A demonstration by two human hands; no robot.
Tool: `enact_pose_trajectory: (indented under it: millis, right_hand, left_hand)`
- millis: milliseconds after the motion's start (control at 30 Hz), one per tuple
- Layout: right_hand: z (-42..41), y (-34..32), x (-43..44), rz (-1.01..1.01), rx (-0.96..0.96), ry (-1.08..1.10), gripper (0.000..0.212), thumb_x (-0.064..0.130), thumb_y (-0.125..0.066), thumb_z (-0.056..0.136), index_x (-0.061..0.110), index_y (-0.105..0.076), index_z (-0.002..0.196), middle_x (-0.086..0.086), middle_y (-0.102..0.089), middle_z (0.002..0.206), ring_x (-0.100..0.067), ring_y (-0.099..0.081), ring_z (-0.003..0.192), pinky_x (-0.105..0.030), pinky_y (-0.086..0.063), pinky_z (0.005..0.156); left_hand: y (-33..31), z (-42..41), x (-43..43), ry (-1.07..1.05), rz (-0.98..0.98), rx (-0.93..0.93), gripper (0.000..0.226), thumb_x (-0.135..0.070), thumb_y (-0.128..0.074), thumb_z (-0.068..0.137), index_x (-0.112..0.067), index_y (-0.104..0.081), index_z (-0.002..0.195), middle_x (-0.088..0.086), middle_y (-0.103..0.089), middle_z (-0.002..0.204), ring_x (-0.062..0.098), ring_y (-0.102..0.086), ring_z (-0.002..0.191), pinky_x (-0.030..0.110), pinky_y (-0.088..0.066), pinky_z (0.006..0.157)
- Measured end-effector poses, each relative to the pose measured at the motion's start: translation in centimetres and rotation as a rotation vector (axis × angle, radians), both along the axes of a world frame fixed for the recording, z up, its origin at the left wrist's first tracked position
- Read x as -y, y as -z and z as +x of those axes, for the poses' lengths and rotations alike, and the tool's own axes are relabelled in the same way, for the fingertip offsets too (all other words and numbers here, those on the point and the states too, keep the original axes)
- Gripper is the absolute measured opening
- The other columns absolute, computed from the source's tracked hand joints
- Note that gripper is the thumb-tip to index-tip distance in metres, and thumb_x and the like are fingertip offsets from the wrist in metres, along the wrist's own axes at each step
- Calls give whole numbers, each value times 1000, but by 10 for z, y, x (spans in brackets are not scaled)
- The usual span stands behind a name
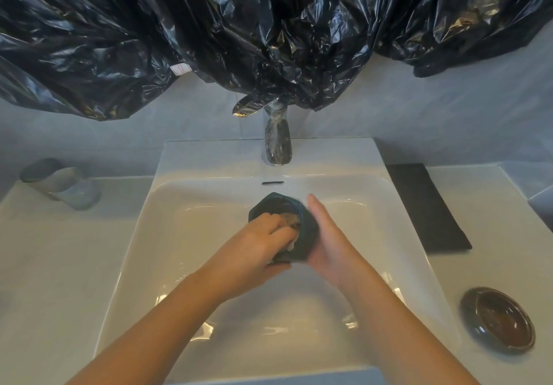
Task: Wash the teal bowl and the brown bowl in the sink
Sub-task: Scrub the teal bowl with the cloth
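We judge the teal bowl (302,235) wash is in hand: our right hand (326,241) lies flat and open against its side, our left hand (263,241) rubs inside with fingers curled, its grip unclear, and the brown bowl (498,319) on the table (45,265) waits next.

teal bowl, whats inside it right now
The left hand reaches into the teal bowl, pressing a brownish, blurred thing, maybe a sponge. The right hand steadies the outside. The bowl's bottom is covered.

One bowl (302,229) is sitting in the sink (179,235) between both hands; another bowl (498,320) is lying on the tabletop (45,280) right; cups (59,182) are lying far left.
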State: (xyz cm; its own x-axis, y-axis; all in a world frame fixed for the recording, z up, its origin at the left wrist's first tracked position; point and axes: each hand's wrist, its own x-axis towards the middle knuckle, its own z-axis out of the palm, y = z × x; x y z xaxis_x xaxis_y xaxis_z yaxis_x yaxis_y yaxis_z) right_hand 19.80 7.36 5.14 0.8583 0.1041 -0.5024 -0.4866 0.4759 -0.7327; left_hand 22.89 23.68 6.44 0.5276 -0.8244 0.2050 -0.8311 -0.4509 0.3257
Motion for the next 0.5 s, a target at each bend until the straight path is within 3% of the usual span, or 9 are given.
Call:
enact_pose_trajectory:
  millis: [67, 133, 200, 300, 333, 400, 433, 500]
  right_hand:
    - [-2, 3, 7, 292, -19, -67, 63, 64, -49, 86, 16, -70, 121, -14, -69, 121, -32, -63, 113, -56, -40, 108]
    - [-1, 9, 10, 429, -6, -110, 63, 59, -71, 72, 14, -73, 116, -15, -70, 118, -32, -64, 110, -53, -35, 109]
    - [0, 15, 10, 470, 44, -113, 65, 50, -85, 61, 14, -73, 114, -15, -70, 116, -32, -66, 107, -51, -39, 103]
    - [3, 20, 10, 427, 36, -76, 56, 54, -73, 70, 20, -72, 115, -15, -69, 118, -35, -63, 107, -52, -46, 91]
    - [4, 20, 10, 406, 14, -57, 52, 55, -63, 77, 21, -71, 115, -15, -69, 117, -36, -62, 106, -52, -48, 88]
    - [7, 18, 7, 341, 17, -32, 47, 51, -51, 86, 23, -66, 120, -14, -68, 116, -33, -63, 99, -52, -49, 85]
    - [8, 17, 3, 321, 48, -17, 43, 48, -49, 89, 24, -63, 123, -13, -67, 115, -31, -64, 97, -53, -48, 86]
    - [8, 19, -4, 305, 114, 23, 43, 45, -51, 88, 25, -59, 126, -10, -68, 113, -28, -67, 95, -52, -49, 85]
  left_hand:
    - [-4, -1, 3, 16, -75, -60, 34, -31, -76, 78, -16, -55, 100, -1, -53, 101, 13, -45, 88, 28, -47, 70]
    - [-10, -4, 5, 40, -98, -132, 42, -41, -70, 82, -20, -51, 113, -3, -51, 112, 12, -48, 97, 26, -47, 79]
    - [-14, -2, 1, 32, -126, -208, 55, -49, -64, 84, -23, -42, 127, -7, -48, 126, 8, -47, 112, 22, -40, 98]
    - [-11, 8, -11, -40, -37, -78, 59, -54, -51, 90, -21, -37, 137, -8, -53, 132, 4, -47, 122, 33, -11, 120]
    - [-9, 11, -13, -61, 3, -38, 56, -52, -45, 93, -20, -39, 138, -7, -58, 128, 5, -51, 118, 33, -6, 120]
    - [0, 14, -13, -92, -28, -36, 51, -48, -38, 94, -18, -51, 132, -5, -67, 116, 7, -52, 109, 17, -5, 116]
    - [3, 14, -10, -139, -100, -95, 49, -48, -36, 92, -18, -58, 124, -7, -68, 109, 9, -49, 105, 8, -14, 109]
    - [7, 11, -2, -308, -265, -338, 45, -56, -35, 85, -28, -65, 102, -10, -67, 92, 9, -48, 90, 12, -34, 84]
